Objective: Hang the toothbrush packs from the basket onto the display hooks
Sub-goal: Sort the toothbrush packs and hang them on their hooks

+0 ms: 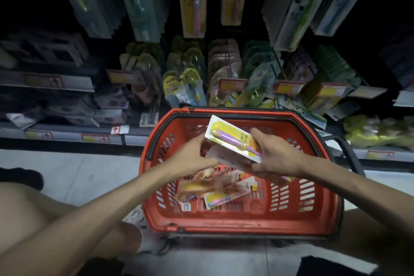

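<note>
My right grip clasps a pack over the basket (more packs inside); my left grip pinches its edge.

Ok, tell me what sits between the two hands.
Head view: a yellow toothbrush pack, held by left hand and right hand, over the red basket.

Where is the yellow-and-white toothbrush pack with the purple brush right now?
Head view, centre-right: the yellow-and-white toothbrush pack is held above the red plastic basket, gripped by the right hand at its right end and the left hand at its left edge.
</note>
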### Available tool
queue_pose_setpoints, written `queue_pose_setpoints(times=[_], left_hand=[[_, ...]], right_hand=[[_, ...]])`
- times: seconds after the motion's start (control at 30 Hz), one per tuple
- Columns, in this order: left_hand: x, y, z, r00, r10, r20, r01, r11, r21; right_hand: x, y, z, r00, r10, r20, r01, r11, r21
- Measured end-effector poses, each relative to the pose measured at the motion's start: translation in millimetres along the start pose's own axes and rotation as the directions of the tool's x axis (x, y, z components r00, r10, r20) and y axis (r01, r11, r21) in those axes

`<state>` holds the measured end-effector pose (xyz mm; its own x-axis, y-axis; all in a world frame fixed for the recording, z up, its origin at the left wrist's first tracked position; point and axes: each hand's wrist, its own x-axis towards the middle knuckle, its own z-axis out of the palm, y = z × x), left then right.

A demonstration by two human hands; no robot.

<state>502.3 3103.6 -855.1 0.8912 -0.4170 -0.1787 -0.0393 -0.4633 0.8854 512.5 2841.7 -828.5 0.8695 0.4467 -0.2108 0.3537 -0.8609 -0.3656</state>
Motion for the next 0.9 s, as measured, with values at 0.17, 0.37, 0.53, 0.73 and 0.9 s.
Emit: queue_pose_setpoints(times=[0.17, 0.37, 0.53, 0.73, 0.9], left_hand=[[23, 33, -1, 0.990, -0.116, -0.078, 0.095, 0.969, -0.230], [31, 63, -33, 0.968, -0.247, 0.049, 0.217, 0.717, -0.662], [31, 63, -51, 0.884, -0.299, 0.360, 0.461, 0.694, -0.554], [21, 68, -32, 0.946, -0.272, 0.175, 0.322, 0.832, -0.451], [16, 63, -33, 0.962, -0.274, 0.010, 0.247, 0.852, -0.461]], right_hand=[[-1, -4, -23, 0.999, 0.053, 0.007, -0.053, 0.995, 0.081], [3, -5, -42, 0.998, 0.062, -0.003, -0.060, 0.981, 0.186], [2, -5, -56, 0.996, 0.079, 0.033, -0.085, 0.885, 0.458], [16, -5, -52, 0.990, 0.050, 0.130, -0.129, 0.675, 0.726], [18, -3, -53, 0.974, 0.085, 0.210, -0.223, 0.527, 0.820]])
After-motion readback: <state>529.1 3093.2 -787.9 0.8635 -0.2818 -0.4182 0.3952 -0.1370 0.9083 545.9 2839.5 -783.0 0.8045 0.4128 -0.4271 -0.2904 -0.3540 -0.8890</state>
